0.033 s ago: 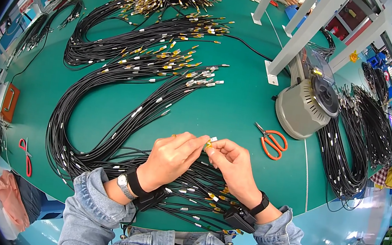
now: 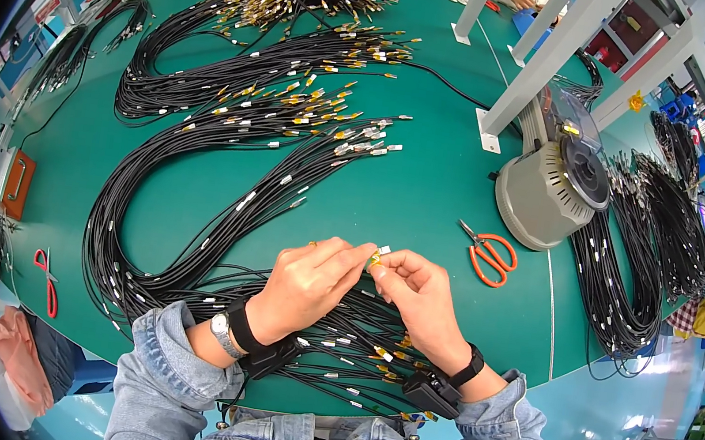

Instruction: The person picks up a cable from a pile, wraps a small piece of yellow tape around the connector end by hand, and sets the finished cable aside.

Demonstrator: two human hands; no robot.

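Observation:
In front of me, both hands come together over the green table. My left hand [image 2: 315, 283] is closed, its thumb and fingertips pinching a cable end [image 2: 378, 256] that carries a yellow piece and a white tag. From the other side my right hand [image 2: 419, 297] pinches the same end. The fingers hide part of it, and its black cable cannot be followed. Beneath my wrists runs a bundle of black cables [image 2: 175, 284] with white tags and yellow ends, curving round to the left and up the table.
Orange-handled scissors [image 2: 490, 254] lie right of my hands, before a round beige tape dispenser [image 2: 549, 192]. More cable bundles [image 2: 253, 64] lie at the back, and others [image 2: 624, 256] at the right. Red scissors [image 2: 50, 283] lie far left. Grey posts [image 2: 542, 76] stand behind; people sit around.

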